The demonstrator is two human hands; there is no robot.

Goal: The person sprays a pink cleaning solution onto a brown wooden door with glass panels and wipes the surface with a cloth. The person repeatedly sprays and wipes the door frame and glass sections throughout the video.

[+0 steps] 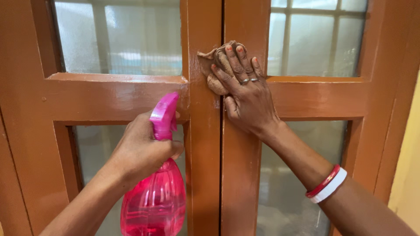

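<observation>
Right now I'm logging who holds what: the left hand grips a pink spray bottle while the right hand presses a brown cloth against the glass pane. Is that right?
Not quite. In the head view the right hand presses the brown cloth against the wooden door frame where the two doors meet, not the glass pane. The left hand does grip the pink spray bottle.

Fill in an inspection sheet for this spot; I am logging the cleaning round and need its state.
Surface: brown wooden door frame, glossy, with frosted glass panes.
Job's things: pink spray bottle; brown cloth pressed on the frame.
Clutter: nothing seen.
Grippers: left hand grips the bottle's neck; right hand holds the cloth flat against the wood, rings and red-and-white bangles on that arm.
Cables: nothing seen.
Surroundings: yellow wall at right.
</observation>
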